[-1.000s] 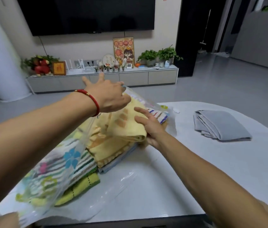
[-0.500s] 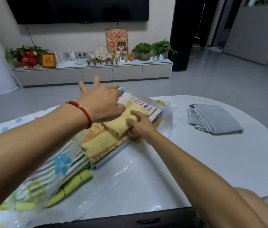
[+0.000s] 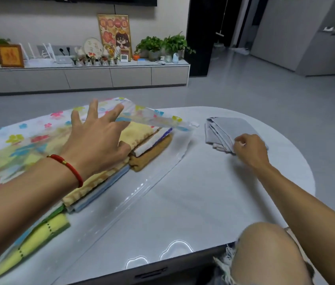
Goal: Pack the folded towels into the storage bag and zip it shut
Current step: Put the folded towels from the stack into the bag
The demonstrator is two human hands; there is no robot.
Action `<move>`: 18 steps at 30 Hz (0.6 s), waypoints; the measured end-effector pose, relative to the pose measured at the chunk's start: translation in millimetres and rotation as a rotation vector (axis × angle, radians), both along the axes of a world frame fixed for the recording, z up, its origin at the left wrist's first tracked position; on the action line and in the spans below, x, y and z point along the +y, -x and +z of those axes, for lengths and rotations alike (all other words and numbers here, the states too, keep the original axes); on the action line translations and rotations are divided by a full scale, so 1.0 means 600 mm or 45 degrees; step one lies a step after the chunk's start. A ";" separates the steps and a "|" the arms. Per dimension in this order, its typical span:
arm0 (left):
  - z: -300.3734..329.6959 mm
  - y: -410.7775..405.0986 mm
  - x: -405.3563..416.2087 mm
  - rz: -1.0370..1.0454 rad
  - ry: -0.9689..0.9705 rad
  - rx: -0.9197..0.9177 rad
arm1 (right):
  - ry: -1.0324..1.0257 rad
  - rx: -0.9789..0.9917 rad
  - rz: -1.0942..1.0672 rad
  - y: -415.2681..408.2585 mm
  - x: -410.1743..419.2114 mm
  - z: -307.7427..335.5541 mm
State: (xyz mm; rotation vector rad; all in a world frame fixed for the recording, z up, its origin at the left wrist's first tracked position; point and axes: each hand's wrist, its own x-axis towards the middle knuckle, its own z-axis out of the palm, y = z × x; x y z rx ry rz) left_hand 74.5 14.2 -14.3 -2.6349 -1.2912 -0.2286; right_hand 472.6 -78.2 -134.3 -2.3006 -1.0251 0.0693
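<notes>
The right hand [image 3: 249, 151] has left the yellow towel [image 3: 135, 133] and now pinches the near corner of the folded grey towel [image 3: 231, 129], which lies apart on the white table [image 3: 183, 194]. The left hand [image 3: 98, 138], fingers spread and straight, now lifts the flowered top sheet of the storage bag [image 3: 148, 118]. The bag lies flat along the table's left side, long axis running near-left to far-right, mouth open toward the grey towel, stacked towels inside.

white table [image 3: 213, 202] | TV cabinet [image 3: 109, 76] | framed poster [image 3: 114, 36] | potted plants [image 3: 163, 45] | grey floor [image 3: 265, 95]
</notes>
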 end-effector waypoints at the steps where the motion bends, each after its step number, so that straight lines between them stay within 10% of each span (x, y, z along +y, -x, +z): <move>1: -0.003 -0.002 -0.001 0.009 0.003 -0.009 | 0.051 -0.032 -0.062 -0.024 0.008 -0.009; 18: -0.026 -0.005 -0.005 0.075 0.000 -0.035 | 0.352 0.489 -0.166 -0.108 0.031 -0.011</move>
